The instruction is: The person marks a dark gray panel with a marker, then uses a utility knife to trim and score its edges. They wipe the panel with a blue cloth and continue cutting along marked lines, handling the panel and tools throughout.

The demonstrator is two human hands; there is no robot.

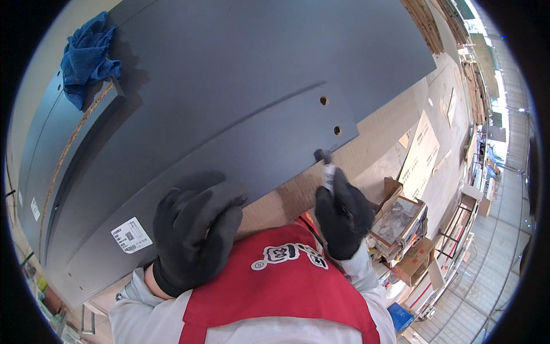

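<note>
Cloth (89, 54) tops a raised panel (48, 140) at the board's (258, 63) left; a box (416, 261) sits to its right. Right hand (344, 215) grips a blurred stick (328, 176) beside the board's near edge; left hand's (197, 229) fingers bend there, grip unclear.

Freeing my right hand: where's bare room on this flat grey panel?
The panel is bare between the crumpled blue cloth and its two round holes. It's crowded around the black-gloved left hand and square white label.

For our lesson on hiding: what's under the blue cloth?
Under the blue cloth, one end of a grey board shows, with a rough brown edge. The part right beneath is covered; anything else there cannot be seen.
</note>
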